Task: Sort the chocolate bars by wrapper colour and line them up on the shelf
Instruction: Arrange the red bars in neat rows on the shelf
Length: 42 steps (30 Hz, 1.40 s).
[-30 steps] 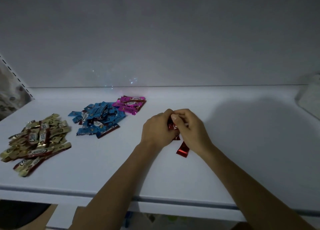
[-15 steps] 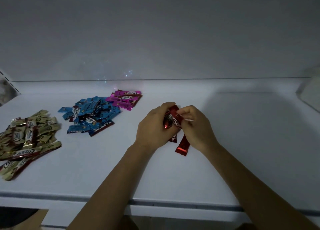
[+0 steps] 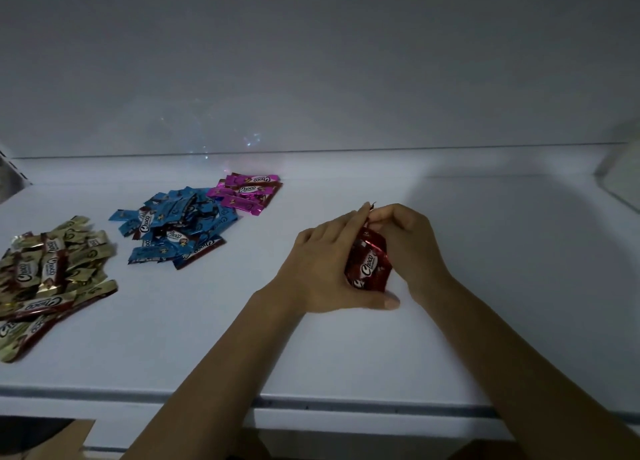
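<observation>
Smooth white shelf (image 3: 450, 321) is bearing glossy foil piles.
Left hand (image 3: 322, 269) and right hand (image 3: 412, 248) are gripping crinkly red bars (image 3: 370, 264).

On the white shelf (image 3: 450, 321), the left hand (image 3: 325, 269) and the right hand (image 3: 412, 248) hold together a small bundle of red foil chocolate bars (image 3: 370, 264). To the left lie three heaps: pink-wrapped bars (image 3: 247, 193), blue-wrapped bars (image 3: 173, 227) and gold-wrapped bars (image 3: 48, 276).
</observation>
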Tool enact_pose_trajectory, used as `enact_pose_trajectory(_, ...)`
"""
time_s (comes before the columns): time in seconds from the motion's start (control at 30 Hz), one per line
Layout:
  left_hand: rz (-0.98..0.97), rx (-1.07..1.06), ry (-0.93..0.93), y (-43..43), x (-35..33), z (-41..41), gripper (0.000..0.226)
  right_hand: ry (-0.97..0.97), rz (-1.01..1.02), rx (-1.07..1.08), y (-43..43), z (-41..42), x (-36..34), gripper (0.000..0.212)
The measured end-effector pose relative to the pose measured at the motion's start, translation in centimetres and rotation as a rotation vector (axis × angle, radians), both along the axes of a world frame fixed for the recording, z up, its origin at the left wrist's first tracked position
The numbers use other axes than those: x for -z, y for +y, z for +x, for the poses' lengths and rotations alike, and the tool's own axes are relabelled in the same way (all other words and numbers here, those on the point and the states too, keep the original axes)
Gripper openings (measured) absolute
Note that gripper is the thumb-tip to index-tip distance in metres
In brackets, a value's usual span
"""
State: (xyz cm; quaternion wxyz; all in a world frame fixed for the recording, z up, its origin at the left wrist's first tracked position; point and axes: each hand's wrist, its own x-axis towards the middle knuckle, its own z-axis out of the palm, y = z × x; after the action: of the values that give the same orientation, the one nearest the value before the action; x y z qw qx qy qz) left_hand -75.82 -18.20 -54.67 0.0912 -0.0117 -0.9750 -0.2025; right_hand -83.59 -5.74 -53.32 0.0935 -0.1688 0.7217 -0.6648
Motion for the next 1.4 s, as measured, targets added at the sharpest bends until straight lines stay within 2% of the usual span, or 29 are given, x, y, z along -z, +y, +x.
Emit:
enact_pose_trajectory(0.23,-0.004,-0.111,0.215,-0.3,0.5,-0.1,0.074,0.124,0.06,0.034,-0.1,0.3,0.4,0.026)
enact_pose_trajectory(0.43,-0.024,-0.228,0.288,-0.3,0.3,-0.5,0.061,0.227,0.195,-0.085,-0.2,0.8,0.2,0.024)
enact_pose_trajectory(0.6,0.004,-0.269,0.348,-0.5,0.2,-0.4,0.055,0.288,0.286,-0.189,-0.3,1.4,0.0,0.042)
enact_pose_trajectory(0.7,0.087,-0.268,0.369,-0.3,-0.3,-0.1,0.051,0.3,0.293,-0.185,-0.2,1.2,-0.1,0.041)
enact_pose_trajectory(0.8,0.291,-0.34,0.347,0.0,-0.8,-0.3,0.045,0.306,0.266,-0.166,-0.7,1.5,-0.2,0.038)
enact_pose_trajectory(0.9,0.672,-0.443,0.327,1.3,-1.4,-2.0,0.032,0.261,0.119,-0.056,-2.0,1.5,-0.6,0.035)
enact_pose_trajectory(1.03,1.122,-0.498,0.3,4.6,-2.0,-4.6,0.042,0.061,-0.104,0.151,-2.1,0.2,-0.5,0.025)
enact_pose_trajectory(1.1,1.248,-0.491,0.299,5.5,-2.3,-5.3,0.037,-0.077,-0.218,0.24,-1.7,-0.5,-0.3,0.025)
enact_pose_trajectory(1.17,1.348,-0.49,0.336,5.6,-2.5,-5.6,0.023,-0.132,-0.296,0.289,-1.5,-0.8,-0.2,0.025)
enact_pose_trajectory(1.23,1.422,-0.462,0.366,5.4,-2.7,-5.5,0.02,-0.093,-0.264,0.259,-1.5,-0.7,-0.4,0.018)
enact_pose_trajectory(1.33,1.497,-0.406,0.385,4.9,-2.6,-4.9,0.017,0.068,-0.186,0.178,-1.4,-0.1,-0.5,0.007)
enact_pose_trajectory(1.4,1.532,-0.373,0.347,4.4,-2.6,-4.5,0.051,0.197,-0.132,0.158,-1.2,0.2,-0.7,0.009)
